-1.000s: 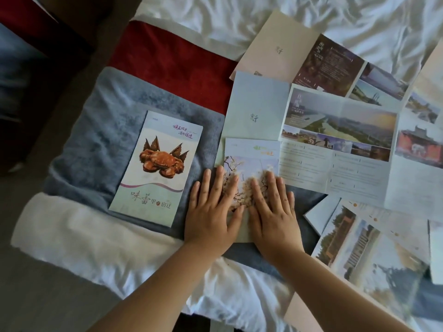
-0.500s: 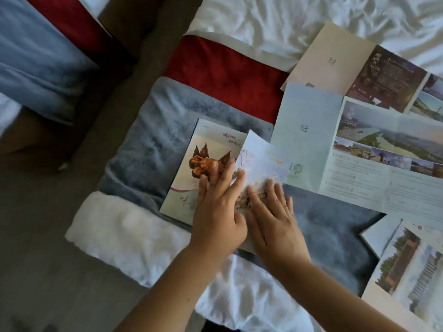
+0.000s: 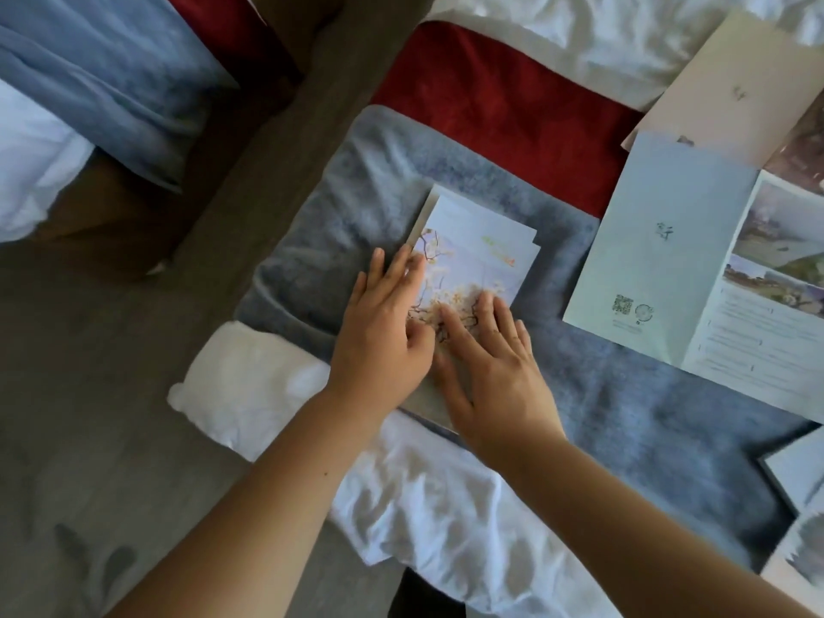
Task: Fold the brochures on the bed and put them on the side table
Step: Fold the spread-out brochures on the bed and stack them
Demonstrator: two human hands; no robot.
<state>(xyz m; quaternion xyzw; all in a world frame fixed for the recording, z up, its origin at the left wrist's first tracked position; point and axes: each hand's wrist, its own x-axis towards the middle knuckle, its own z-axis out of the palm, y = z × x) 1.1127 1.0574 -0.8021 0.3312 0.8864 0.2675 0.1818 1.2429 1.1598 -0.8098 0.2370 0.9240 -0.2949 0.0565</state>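
Note:
A folded brochure with pale blossoms on its cover (image 3: 479, 256) lies on the grey blanket (image 3: 339, 243), on top of another folded brochure whose edge shows at its upper left (image 3: 430, 202). My left hand (image 3: 383, 332) rests flat on the stack's left edge, fingers spread. My right hand (image 3: 490, 363) presses flat on its lower part. An unfolded light blue brochure with landscape photos (image 3: 669, 260) lies to the right. A beige one (image 3: 731, 87) lies behind it. The side table is out of view.
The bed has white sheets (image 3: 446, 519), a red band (image 3: 495, 109) and the grey blanket at its corner. Grey floor (image 3: 89, 417) lies to the left. A second bed with a blue cover (image 3: 102, 87) stands at upper left. More brochures (image 3: 798, 506) sit at the right edge.
The blossom brochure has been slid left onto the crab-cover brochure and now covers it. Both hands moved left with it, and my view shifted left.

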